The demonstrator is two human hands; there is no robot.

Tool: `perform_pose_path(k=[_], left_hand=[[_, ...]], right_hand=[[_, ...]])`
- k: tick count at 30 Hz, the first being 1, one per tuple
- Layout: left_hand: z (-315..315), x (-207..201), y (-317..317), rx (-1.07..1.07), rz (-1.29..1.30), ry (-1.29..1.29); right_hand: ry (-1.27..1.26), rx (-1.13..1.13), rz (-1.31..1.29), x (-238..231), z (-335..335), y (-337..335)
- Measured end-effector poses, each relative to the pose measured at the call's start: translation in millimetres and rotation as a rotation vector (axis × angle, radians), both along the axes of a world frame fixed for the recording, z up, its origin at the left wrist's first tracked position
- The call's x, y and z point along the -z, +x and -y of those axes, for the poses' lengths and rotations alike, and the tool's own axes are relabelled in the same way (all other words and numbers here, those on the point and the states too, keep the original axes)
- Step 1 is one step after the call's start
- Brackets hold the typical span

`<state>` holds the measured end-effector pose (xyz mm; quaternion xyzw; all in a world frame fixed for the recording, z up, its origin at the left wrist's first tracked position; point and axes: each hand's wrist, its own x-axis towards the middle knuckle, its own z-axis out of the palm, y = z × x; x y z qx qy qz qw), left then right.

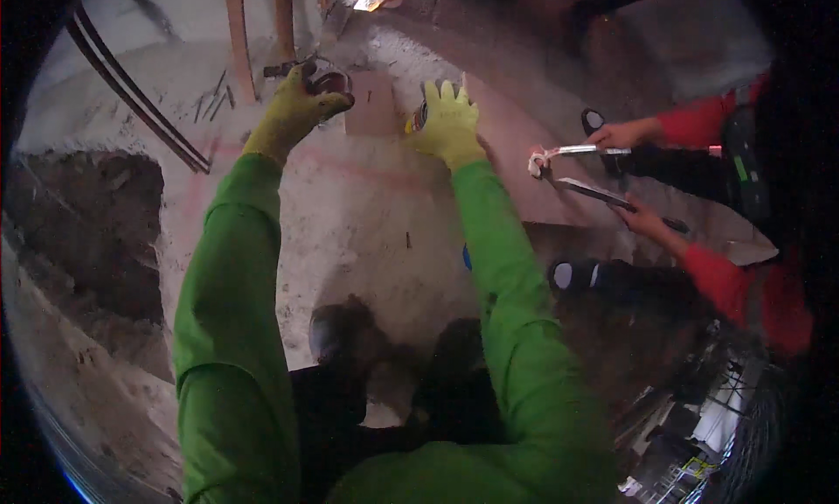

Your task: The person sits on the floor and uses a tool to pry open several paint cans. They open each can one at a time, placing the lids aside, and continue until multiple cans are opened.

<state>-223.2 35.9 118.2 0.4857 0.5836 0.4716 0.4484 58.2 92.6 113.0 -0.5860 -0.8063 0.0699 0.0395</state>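
Both my hands wear yellow-green gloves and reach forward over a dusty concrete floor (376, 215). My left hand (293, 111) is curled, thumb and fingers round a dark reddish rounded thing (330, 83) that I cannot make out; a thin pale loop shows beside it. Just right of it lies a small flat pinkish board (370, 104) with a dark mark. Knuckles up, my right hand (449, 130) sits at the left edge of a larger pinkish board (516, 176). Under its left side shows a black and yellow tape measure (419, 118), partly covered by the glove.
At right, a person in red sleeves (699, 122) holds a metal-handled tool (577, 149) and a long dark tool (603, 192) over the larger board. A rough pit (87, 233) opens at left. Bent rods (131, 93) and brownish uprights (240, 41) rise at the far left.
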Motion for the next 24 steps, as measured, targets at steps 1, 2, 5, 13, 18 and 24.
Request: perform_pose_path(k=[1, 2, 5, 13, 18, 24], left_hand=[[-2.3, -3.8, 5.3, 0.009, 0.057, 0.013], [-0.2, -7.2, 9.0, 0.020, 0.111, 0.022], [0.2, -21.8, 13.2, 0.092, 0.071, -0.001], [-6.9, -59.2, 41.5, 0.120, 0.187, 0.054], [-22.7, -81.5, 106.8, 0.458, -0.180, 0.314], [19.9, -149.7, 202.1, 0.543, -0.496, 0.802]], right_hand=[[-0.048, -0.023, 0.173, -26.2, 10.0, 4.3], [-0.032, -0.041, 0.158, -23.1, 3.7, 9.4], [0.042, -0.056, 0.092, 5.7, -9.0, 22.7], [0.369, -0.174, -0.265, 37.5, 125.0, -53.3], [0.023, -0.594, -0.489, -31.9, 103.2, 9.1], [-0.695, -0.073, -0.698, -119.7, 150.2, 176.0]])
